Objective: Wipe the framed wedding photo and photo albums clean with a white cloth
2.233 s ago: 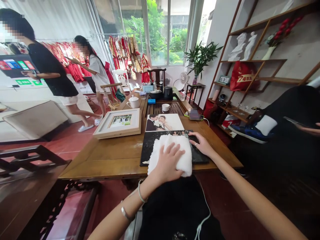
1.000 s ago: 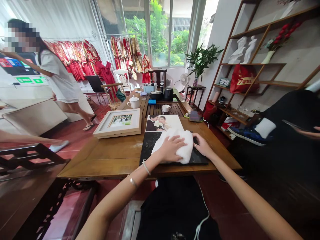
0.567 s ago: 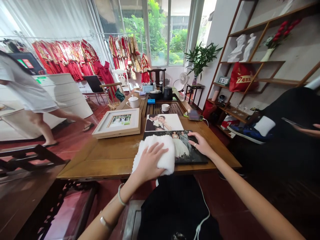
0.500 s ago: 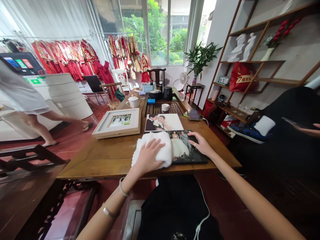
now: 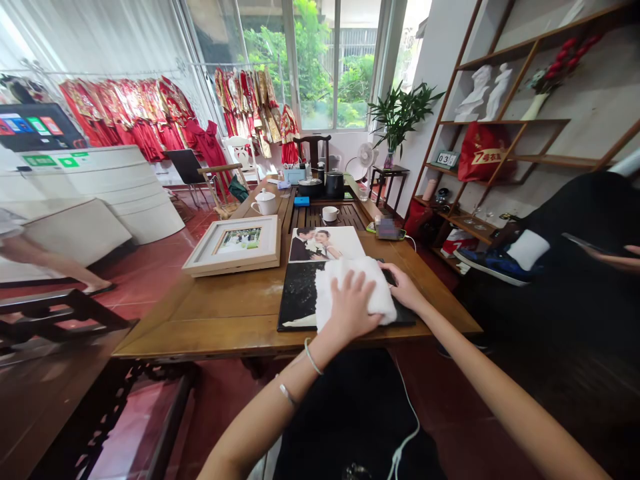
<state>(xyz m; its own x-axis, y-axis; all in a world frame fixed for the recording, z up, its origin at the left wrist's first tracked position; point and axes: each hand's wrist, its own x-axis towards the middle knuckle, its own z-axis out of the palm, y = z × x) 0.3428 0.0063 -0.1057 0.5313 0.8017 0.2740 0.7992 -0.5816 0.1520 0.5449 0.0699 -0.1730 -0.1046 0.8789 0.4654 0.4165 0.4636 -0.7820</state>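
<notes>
My left hand (image 5: pixel 351 303) presses a folded white towel (image 5: pixel 327 293) onto a dark photo panel (image 5: pixel 296 300), its fingers spread over the cloth. The panel lies flat near the table's front edge, its right half mostly covered by the towel. At the panel's right edge rests my right hand (image 5: pixel 404 287), fingers apart and partly extended, the tips partly hidden by the towel. Just behind lies a lighter photo print (image 5: pixel 345 241) of a couple. To the left, a pale wooden picture frame (image 5: pixel 205 250) with a smaller photo lies on the table.
The wooden table (image 5: pixel 200 313) carries a lidded white cup (image 5: pixel 265 202), a small white cup (image 5: pixel 330 213), a blue box (image 5: pixel 301 201) and a phone (image 5: pixel 393 230) on a cable. At right sits a person with a shoe (image 5: pixel 493 267) near the table. Another person's leg (image 5: pixel 55 263) shows at left.
My left hand and the towel have slid right across the panel, uncovering its dark left part. My right hand stays by the right edge. The walking person at left has moved mostly out of view.
</notes>
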